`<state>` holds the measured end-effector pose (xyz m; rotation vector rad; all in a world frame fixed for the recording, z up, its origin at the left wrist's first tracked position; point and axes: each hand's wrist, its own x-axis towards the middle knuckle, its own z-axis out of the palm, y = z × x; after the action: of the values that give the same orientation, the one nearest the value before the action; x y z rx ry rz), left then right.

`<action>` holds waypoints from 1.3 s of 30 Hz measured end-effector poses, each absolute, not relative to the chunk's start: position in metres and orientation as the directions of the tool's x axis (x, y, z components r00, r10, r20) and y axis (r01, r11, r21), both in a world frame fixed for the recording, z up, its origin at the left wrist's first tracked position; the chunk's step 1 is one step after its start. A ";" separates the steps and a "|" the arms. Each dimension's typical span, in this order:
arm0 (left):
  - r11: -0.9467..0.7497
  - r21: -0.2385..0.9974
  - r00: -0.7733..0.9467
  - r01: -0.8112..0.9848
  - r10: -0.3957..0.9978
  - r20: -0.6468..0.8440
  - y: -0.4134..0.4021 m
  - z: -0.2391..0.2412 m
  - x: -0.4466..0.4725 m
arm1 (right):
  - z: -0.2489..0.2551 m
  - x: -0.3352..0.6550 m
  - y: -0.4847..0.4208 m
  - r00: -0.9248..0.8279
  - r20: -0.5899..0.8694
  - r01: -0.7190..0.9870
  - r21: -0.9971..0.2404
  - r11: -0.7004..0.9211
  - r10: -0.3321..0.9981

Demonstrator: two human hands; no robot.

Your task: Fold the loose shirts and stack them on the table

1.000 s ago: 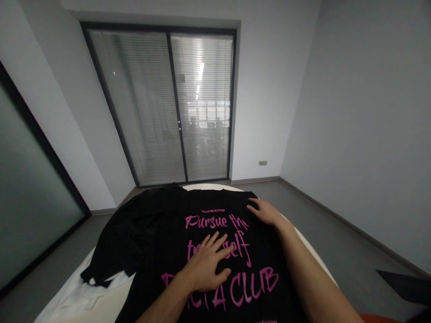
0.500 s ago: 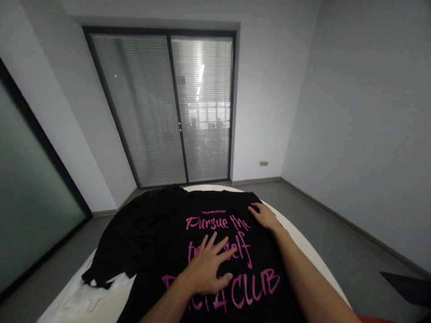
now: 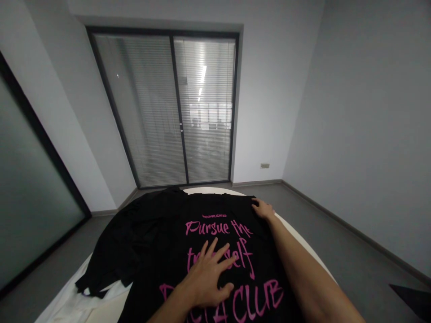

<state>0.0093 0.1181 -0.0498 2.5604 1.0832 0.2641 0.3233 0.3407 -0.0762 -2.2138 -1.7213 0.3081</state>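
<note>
A black T-shirt [image 3: 218, 204] with pink lettering lies spread on a round white table [image 3: 313, 244], its printed side up. My left hand [image 3: 212, 276] rests flat on the middle of the print, fingers spread, covering part of the words. At the shirt's far right corner is my right hand [image 3: 264, 209], its fingers apart and touching the cloth near the shoulder edge. Neither hand lifts any fabric.
Another dark garment [image 3: 114, 242] lies bunched at the left of the table, over white cloth [image 3: 72, 291]. Beyond the table stand glass doors with blinds [image 3: 205, 134]. A dark object [image 3: 411, 300] pokes in at the lower right.
My right hand has slid slightly outward and right, to the shirt's corner edge. My left hand stays flat on the print. The view has shifted a little.
</note>
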 end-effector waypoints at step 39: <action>-0.666 0.370 0.683 0.648 0.722 0.105 0.105 -0.063 0.013 | -0.032 0.360 0.248 0.197 -0.218 0.892 -0.364 -0.267 0.956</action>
<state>0.0134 0.1048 -0.0630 2.5941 1.0860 0.3499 0.3595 0.2480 -0.0317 -2.3045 -1.7973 0.6069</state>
